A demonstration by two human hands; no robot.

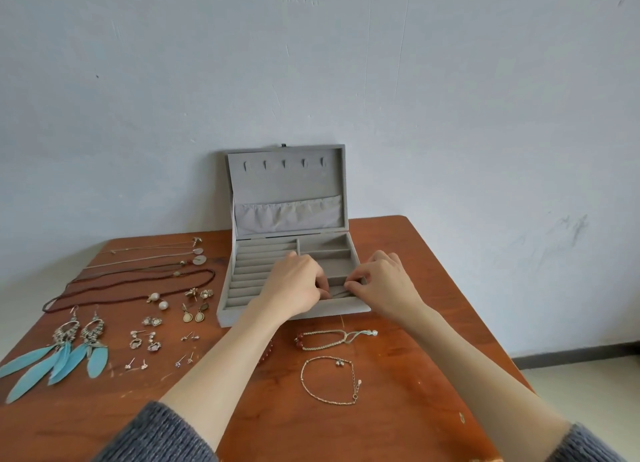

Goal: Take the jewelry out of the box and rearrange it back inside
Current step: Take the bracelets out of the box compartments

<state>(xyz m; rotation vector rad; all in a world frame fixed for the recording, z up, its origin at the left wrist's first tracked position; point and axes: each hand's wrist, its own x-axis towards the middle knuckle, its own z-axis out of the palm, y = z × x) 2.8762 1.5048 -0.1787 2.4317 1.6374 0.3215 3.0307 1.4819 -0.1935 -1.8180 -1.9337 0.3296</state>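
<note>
Both hands reach into the box's (294,314) near-right compartment, left hand (294,285) and right hand (381,281) each pinching an end of a thin chain (338,292) stretched crosswise between their fingertips.
</note>
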